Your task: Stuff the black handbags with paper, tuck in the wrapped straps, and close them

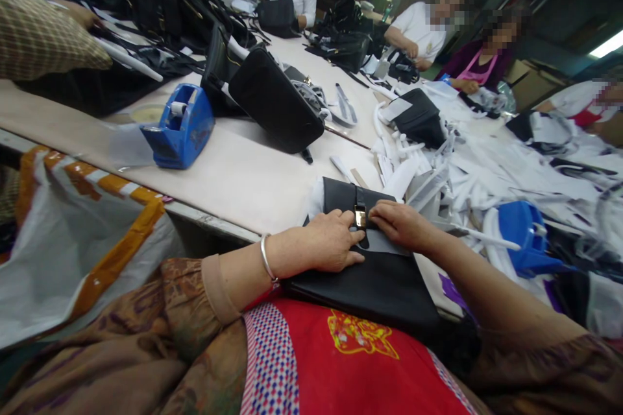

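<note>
A black handbag (pixel 360 288) lies at the table's near edge, against the red apron. Its flap carries a narrow black strap with a gold-coloured clasp (pixel 359 215). My left hand (pixel 333 241) rests on the bag at the left of the clasp, fingers spread and their tips touching beside it. Close by on the right, my right hand (pixel 396 225) has its fingers pressed together at the flap; what they pinch is hidden. Below that hand a thin grey sheet (pixel 387 243) lies on the bag.
Ahead stands another black bag (pixel 275 100), with a blue tape dispenser (pixel 182 126) to its left. White wrapping scraps (pixel 487 168) pile up on the right around a second blue dispenser (pixel 523 237). A white sack (pixel 97 240) hangs at lower left. Several people work along the table.
</note>
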{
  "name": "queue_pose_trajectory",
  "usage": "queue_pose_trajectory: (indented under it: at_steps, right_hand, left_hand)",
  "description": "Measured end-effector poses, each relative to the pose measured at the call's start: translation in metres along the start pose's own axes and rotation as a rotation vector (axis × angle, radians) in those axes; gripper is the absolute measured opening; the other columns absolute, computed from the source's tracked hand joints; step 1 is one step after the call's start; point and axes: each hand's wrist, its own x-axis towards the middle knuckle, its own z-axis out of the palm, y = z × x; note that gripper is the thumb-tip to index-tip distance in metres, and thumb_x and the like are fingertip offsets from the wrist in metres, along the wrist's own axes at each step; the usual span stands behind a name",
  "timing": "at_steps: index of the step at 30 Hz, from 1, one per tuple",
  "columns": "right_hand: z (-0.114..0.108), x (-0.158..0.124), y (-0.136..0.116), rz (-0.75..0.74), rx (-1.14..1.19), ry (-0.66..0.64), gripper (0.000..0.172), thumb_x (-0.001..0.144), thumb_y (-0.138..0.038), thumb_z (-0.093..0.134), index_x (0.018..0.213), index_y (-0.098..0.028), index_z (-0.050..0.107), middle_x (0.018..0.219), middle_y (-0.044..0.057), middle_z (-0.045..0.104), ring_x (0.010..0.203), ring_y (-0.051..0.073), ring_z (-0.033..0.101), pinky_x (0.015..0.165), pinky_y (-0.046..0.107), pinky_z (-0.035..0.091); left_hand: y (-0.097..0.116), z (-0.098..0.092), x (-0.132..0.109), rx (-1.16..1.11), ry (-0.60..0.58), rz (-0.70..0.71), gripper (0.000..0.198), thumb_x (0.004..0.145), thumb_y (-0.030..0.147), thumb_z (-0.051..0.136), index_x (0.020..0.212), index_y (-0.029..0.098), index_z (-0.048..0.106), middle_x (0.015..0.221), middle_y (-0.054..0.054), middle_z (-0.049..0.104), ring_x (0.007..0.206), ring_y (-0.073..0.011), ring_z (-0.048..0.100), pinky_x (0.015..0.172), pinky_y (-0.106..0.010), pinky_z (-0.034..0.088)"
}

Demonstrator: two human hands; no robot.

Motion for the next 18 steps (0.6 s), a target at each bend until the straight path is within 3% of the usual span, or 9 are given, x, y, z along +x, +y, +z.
queue_pose_trajectory:
  at_steps: [4, 7, 12, 18]
  right_hand:
    - [0.001, -0.005, 0.001, 0.073, 0.050, 0.082, 0.021, 0.097, -0.023, 0.043, 0.089, -0.016, 0.060, 0.081, 0.005, 0.059, 0.079, 0.018, 0.058, 0.076, 0.028, 0.045]
    - [0.001, -0.002, -0.003, 0.071, 0.037, 0.084, 0.023, 0.098, -0.024, 0.043, 0.098, -0.017, 0.065, 0.092, 0.007, 0.063, 0.083, 0.017, 0.060, 0.078, 0.027, 0.045]
    - [-0.002, 0.013, -0.015, 0.115, -0.153, -0.009, 0.025, 0.096, -0.023, 0.048, 0.107, -0.021, 0.070, 0.099, 0.006, 0.065, 0.086, 0.016, 0.063, 0.073, 0.023, 0.044]
    - [-0.012, 0.034, -0.032, 0.169, -0.336, -0.223, 0.018, 0.087, -0.018, 0.056, 0.084, -0.023, 0.073, 0.090, 0.003, 0.065, 0.078, 0.017, 0.063, 0.058, 0.025, 0.036]
  left_hand:
    - [0.001, -0.002, 0.000, 0.001, -0.014, -0.004, 0.054, 0.093, 0.057, 0.042, 0.135, 0.025, 0.055, 0.123, -0.014, 0.052, 0.104, -0.0306, 0.053, 0.084, -0.042, 0.048]
    - [0.003, -0.004, 0.001, 0.004, -0.033, -0.008, 0.055, 0.094, 0.056, 0.042, 0.136, 0.024, 0.055, 0.123, -0.015, 0.052, 0.104, -0.0301, 0.054, 0.085, -0.042, 0.048]
    - [0.004, -0.004, 0.002, -0.005, -0.046, -0.019, 0.056, 0.094, 0.057, 0.042, 0.138, 0.025, 0.053, 0.123, -0.015, 0.051, 0.102, -0.0295, 0.054, 0.084, -0.042, 0.048]
    - [0.003, -0.002, 0.001, -0.010, -0.038, -0.025, 0.056, 0.093, 0.058, 0.041, 0.138, 0.026, 0.053, 0.123, -0.015, 0.052, 0.100, -0.0294, 0.055, 0.083, -0.042, 0.048]
